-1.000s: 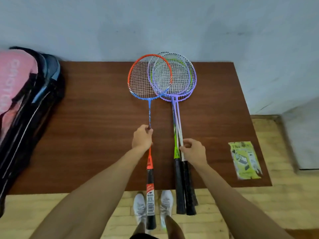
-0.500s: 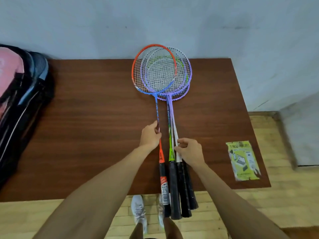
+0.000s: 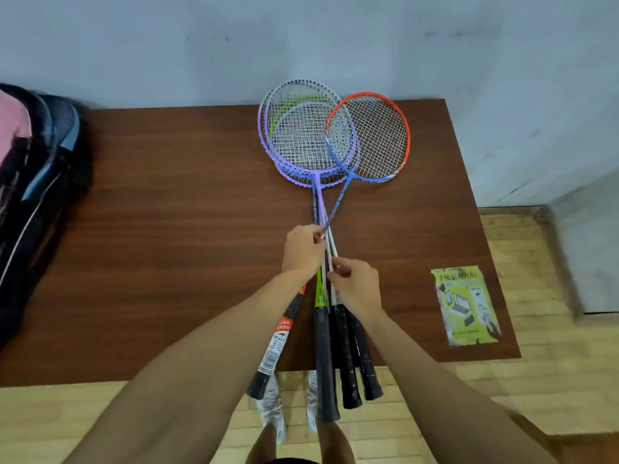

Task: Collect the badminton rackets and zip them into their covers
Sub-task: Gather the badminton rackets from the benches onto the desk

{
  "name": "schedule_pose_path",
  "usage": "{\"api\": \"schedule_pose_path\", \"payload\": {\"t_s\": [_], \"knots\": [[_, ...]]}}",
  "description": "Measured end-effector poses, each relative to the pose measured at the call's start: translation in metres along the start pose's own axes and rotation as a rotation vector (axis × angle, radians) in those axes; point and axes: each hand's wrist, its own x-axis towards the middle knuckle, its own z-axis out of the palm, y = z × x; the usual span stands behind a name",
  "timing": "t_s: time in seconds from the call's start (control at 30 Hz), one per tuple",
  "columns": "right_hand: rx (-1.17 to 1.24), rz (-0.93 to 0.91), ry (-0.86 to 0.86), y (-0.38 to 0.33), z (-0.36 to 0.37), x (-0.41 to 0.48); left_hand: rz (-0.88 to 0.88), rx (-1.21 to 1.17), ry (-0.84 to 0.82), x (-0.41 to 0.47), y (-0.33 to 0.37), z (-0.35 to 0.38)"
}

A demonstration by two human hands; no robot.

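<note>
Several badminton rackets lie on the brown table (image 3: 167,229), heads toward the wall. An orange-and-blue racket (image 3: 375,139) crosses over a stack of purple and green rackets (image 3: 301,135), its head to their right and its labelled handle angled out to the left. My left hand (image 3: 303,251) pinches the orange-and-blue racket's shaft where the shafts cross. Just below it, my right hand (image 3: 356,289) grips the shafts of the stacked rackets. Their black handles (image 3: 345,363) stick out past the table's front edge. A black and pink racket bag (image 3: 30,195) lies at the table's left end.
A yellow-green printed packet (image 3: 465,304) lies flat on the table's right front corner. A pale wall runs behind the table. Below the front edge are a wooden floor and my white shoes (image 3: 273,410).
My left hand has swung the orange-and-blue racket from the left of the stack across it, so its head now lies on the right. Both hands have come close together.
</note>
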Motion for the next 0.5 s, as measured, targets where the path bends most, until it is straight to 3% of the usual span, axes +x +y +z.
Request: {"api": "schedule_pose_path", "payload": {"t_s": [0.3,0.5], "knots": [[0.042,-0.018,0.068,0.004,0.001,0.005,-0.036,0.049,0.041,-0.015,-0.011,-0.009],[0.183,0.017,0.122,-0.016,-0.004,0.026,-0.087,0.080,-0.228,-0.033,-0.030,-0.026]]}}
